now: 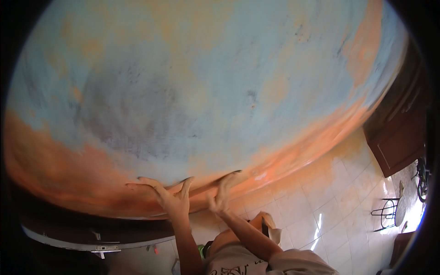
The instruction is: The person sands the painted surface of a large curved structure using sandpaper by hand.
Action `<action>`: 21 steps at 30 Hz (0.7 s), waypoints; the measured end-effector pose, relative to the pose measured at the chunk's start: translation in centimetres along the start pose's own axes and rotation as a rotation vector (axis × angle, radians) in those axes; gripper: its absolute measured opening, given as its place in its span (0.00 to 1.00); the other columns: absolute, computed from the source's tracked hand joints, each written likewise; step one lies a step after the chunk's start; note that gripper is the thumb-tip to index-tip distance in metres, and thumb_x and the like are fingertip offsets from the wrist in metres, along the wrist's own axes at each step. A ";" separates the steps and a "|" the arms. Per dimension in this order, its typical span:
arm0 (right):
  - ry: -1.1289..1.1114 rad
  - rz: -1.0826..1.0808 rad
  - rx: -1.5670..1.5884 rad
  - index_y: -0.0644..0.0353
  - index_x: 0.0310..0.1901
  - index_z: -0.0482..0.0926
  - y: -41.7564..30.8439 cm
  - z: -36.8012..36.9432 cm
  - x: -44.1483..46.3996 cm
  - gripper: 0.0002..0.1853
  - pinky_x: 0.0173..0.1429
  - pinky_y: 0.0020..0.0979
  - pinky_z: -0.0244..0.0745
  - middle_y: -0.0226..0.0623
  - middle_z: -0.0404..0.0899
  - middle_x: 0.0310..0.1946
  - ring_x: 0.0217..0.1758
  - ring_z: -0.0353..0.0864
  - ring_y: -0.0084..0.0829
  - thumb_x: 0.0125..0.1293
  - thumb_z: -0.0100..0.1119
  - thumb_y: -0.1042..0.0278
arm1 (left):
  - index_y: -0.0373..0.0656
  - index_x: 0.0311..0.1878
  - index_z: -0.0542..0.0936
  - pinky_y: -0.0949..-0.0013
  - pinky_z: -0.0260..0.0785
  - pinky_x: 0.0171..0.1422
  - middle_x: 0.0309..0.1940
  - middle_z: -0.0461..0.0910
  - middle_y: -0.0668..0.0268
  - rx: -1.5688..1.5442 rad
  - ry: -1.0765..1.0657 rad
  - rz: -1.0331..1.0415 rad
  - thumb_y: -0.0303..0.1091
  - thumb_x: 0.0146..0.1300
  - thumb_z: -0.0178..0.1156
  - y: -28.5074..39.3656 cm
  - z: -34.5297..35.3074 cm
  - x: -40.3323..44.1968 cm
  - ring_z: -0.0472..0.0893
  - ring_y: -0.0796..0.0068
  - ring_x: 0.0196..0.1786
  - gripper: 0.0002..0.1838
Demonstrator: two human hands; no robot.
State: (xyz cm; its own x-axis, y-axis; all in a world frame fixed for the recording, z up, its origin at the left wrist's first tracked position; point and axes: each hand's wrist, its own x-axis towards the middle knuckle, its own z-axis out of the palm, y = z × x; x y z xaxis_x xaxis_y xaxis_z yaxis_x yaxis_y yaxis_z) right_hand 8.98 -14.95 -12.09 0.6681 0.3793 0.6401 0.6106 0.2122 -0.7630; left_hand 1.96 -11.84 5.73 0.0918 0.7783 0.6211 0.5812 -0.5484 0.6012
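Spread across most of the scene, from the far side down to the near middle: a very large painted panel (215, 96) in hazy blue-grey, mottled with ochre, darker grey toward the left and broadly orange along the near and right edges. Bows outward on the near side in this wide, rounded view. Carries small dark scuffs at the middle and far right. Cannot tell the material for sure.

At the orange near edge, left of the middle, the bare left hand (170, 198): opened out, fingers stretched leftward, thumb raised apart toward the far side. Just to the right, also at the edge, the bare right hand (222, 197): unclenched, fingers extended toward the far right, thumb held apart. Cannot tell how firmly either presses on the panel.

Nearer, between and below the forearms, a beige shirt (238, 262) with a dark print, beside a bent bare leg (228, 238). At near left, under the panel, a pale narrow strip (137, 243) with a small fitting.

To the right, pale floor tiles (298, 211), tinged orange beside the panel and streaked with bright light. Farther right, a reddish-brown wooden board (398, 146) and a small round-topped table (402, 211) with thin dark legs.
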 end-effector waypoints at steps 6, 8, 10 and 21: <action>-0.159 -0.304 -0.190 0.78 0.68 0.56 1.7 0.8 0.8 0.46 0.74 0.68 0.33 0.74 0.55 0.67 0.73 0.45 0.76 0.64 0.58 0.44 | 0.37 0.77 0.34 0.49 0.44 0.79 0.76 0.27 0.37 0.139 0.037 0.113 0.44 0.43 0.81 -0.9 -0.3 0.2 0.38 0.42 0.79 0.72; -0.114 0.047 -0.044 0.79 0.71 0.49 4.8 0.1 -3.5 0.49 0.74 0.69 0.30 0.77 0.47 0.69 0.74 0.41 0.78 0.65 0.58 0.45 | 0.39 0.78 0.35 0.51 0.42 0.80 0.76 0.24 0.39 0.114 0.041 0.105 0.44 0.44 0.80 -0.3 -0.3 -0.2 0.37 0.43 0.80 0.71; -0.163 0.011 -0.095 0.80 0.72 0.43 3.4 -1.1 -2.8 0.51 0.73 0.69 0.29 0.80 0.40 0.70 0.74 0.36 0.78 0.65 0.58 0.46 | 0.39 0.78 0.36 0.53 0.43 0.80 0.78 0.29 0.42 0.150 0.090 0.138 0.41 0.46 0.79 0.5 -0.2 0.2 0.41 0.46 0.80 0.68; 0.273 0.200 0.159 0.77 0.73 0.42 -0.9 0.6 0.4 0.47 0.78 0.56 0.27 0.68 0.34 0.76 0.80 0.29 0.63 0.68 0.54 0.50 | 0.35 0.77 0.34 0.58 0.50 0.79 0.78 0.34 0.45 -0.298 0.354 0.151 0.34 0.67 0.61 -2.6 -6.4 3.6 0.48 0.52 0.79 0.50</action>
State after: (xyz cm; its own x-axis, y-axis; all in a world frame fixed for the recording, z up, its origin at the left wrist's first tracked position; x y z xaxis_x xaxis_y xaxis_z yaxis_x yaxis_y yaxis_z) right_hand 8.44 -14.46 -11.26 0.8695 0.1776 0.4609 0.3972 0.3035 -0.8661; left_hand -4.40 -9.57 9.59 -0.1534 0.5602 0.8140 0.3209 -0.7509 0.5772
